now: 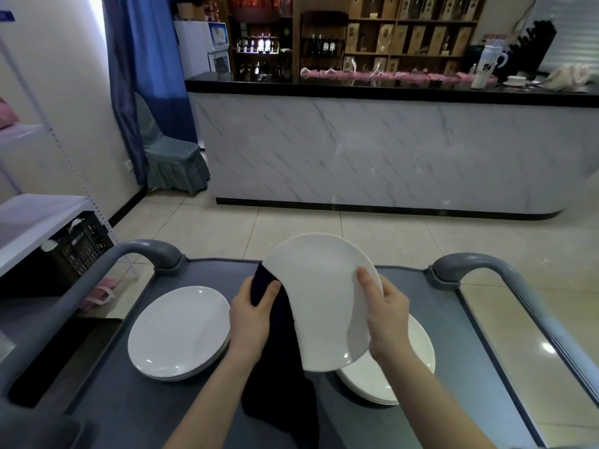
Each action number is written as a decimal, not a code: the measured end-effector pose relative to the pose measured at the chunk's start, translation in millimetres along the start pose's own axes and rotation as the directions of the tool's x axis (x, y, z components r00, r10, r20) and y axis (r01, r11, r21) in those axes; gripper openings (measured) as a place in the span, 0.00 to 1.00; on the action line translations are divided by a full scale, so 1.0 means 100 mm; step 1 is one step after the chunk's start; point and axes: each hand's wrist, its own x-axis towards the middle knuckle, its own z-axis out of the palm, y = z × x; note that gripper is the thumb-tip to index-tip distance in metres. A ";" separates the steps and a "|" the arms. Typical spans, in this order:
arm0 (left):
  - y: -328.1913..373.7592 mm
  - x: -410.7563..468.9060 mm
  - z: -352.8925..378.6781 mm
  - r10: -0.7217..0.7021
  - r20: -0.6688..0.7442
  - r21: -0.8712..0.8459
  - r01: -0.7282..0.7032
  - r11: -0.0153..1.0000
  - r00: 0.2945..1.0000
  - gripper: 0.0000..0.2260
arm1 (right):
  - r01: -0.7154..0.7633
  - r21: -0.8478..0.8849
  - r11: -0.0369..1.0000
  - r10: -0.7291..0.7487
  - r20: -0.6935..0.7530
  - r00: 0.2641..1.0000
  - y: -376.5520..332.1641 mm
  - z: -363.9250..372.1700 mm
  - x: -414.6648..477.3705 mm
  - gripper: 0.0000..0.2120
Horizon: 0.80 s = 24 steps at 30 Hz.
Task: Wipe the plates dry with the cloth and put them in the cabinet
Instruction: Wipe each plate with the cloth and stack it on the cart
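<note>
On the grey cart [129, 400], well to the left of the fingers, the left pile of plates [180, 332] is lying flat, out of the way of the wiping.

Just to the right of that pile, the left hand [251, 314] is working. Its fingers are curling round a dark cloth [282, 377] and squeezing it tight, with the thumb in front. The cloth is meeting the left edge of the plate and seems to be going behind it, so I think it is rubbing that side dry. The rest of the cloth is hanging down below the fingers onto the cart.

Between the two hands, a white plate [321, 303] is being held up in the air. It is tipping up on its edge, with one wide side facing the person. I think it is being held like this so the cloth can get at it.

At the right edge of the plate, the right hand [387, 314] is gripping. Its thumb is lying on the near side and its other fingers are hiding behind the rim. They are pinching the plate to keep it from slipping or turning.

Under the right fingers, the right pile of plates [423, 348] is sitting on the cart, close by. I think the wiping is going on now and the putting away is coming later. I cannot tell which pile is dry, or where the cabinet is.
</note>
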 end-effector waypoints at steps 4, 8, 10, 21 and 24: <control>-0.07 -0.09 0.01 -0.065 -0.056 -0.105 0.059 0.993 0.996 0.02 | -0.112 0.092 0.989 0.112 0.000 0.994 0.13 0.00 -0.14 0.12; 0.01 0.01 -0.12 0.024 0.034 -0.039 -0.022 0.999 0.999 0.04 | 0.099 -0.165 0.981 -0.045 0.305 0.951 -0.02 -0.22 0.01 0.06; 0.09 0.05 -0.14 0.097 0.180 0.055 -0.108 0.993 0.979 0.06 | 0.178 -0.288 0.941 -0.031 0.451 0.892 -0.16 -0.25 0.13 0.05; 0.03 -0.03 0.01 0.037 -0.007 -0.004 -0.037 0.999 0.999 0.05 | -0.008 0.004 1.000 0.008 0.061 0.998 -0.02 -0.06 0.02 0.11; 0.02 -0.09 0.08 0.012 -0.107 -0.066 -0.019 0.998 0.994 0.09 | -0.084 0.195 0.977 0.098 -0.060 0.993 0.08 0.05 -0.10 0.09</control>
